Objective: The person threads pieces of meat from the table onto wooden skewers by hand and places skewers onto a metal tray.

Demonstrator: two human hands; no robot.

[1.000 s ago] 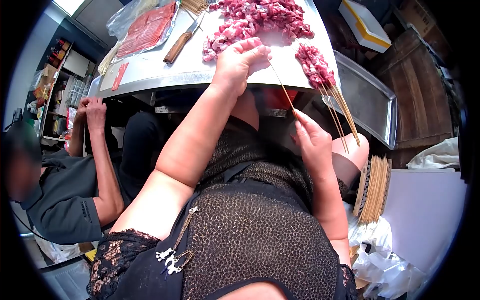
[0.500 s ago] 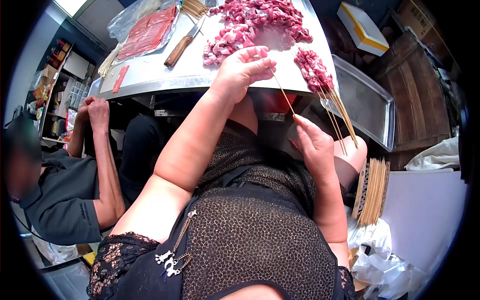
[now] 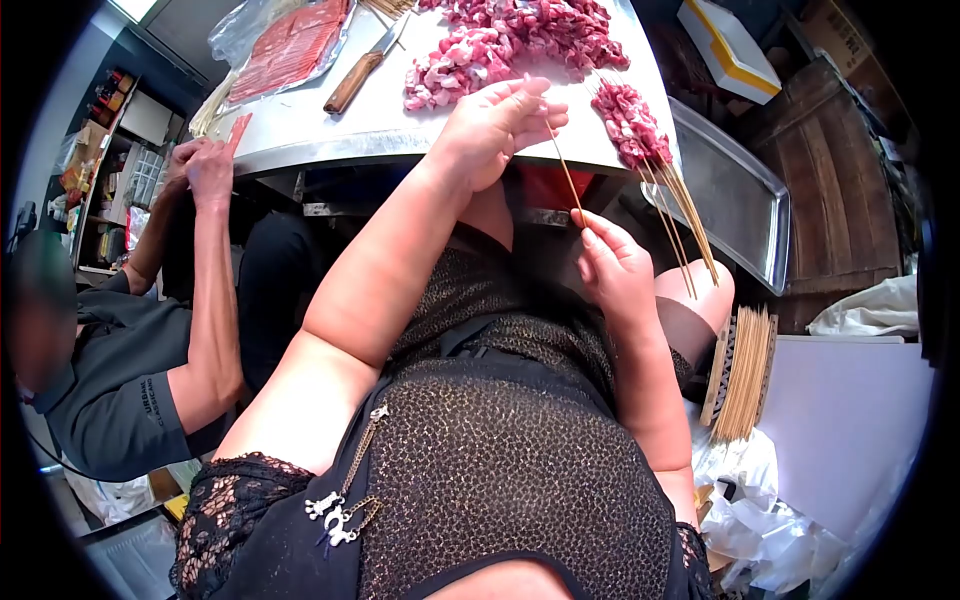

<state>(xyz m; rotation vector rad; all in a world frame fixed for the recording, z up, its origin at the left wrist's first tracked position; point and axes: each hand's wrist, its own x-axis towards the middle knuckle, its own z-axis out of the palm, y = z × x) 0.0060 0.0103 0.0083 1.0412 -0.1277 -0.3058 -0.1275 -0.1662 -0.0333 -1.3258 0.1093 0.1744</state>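
Note:
My right hand (image 3: pixel 617 262) pinches a thin wooden skewer (image 3: pixel 566 172) near its lower end. The skewer slants up to my left hand (image 3: pixel 500 125), whose fingers are curled together around its upper end just in front of the table edge. What those fingers hold is hidden. Beyond my left hand lies a big heap of raw meat pieces (image 3: pixel 465 66) on the white table (image 3: pixel 400 130). To the right, several loaded meat skewers (image 3: pixel 632 125) rest at the table's edge, their bare sticks hanging out over it.
A wooden-handled knife (image 3: pixel 355 82) and flat red meat strips on plastic (image 3: pixel 290 55) lie on the table's left. At right are a metal tray (image 3: pixel 735 190), a bundle of skewers (image 3: pixel 745 380) and a white foam box (image 3: pixel 725 45). A co-worker (image 3: pixel 130 380) sits on the left.
My right hand has moved slightly up and left with the skewer. My left hand has shifted a little right and up. The co-worker's hands have moved to the red strip at the table edge.

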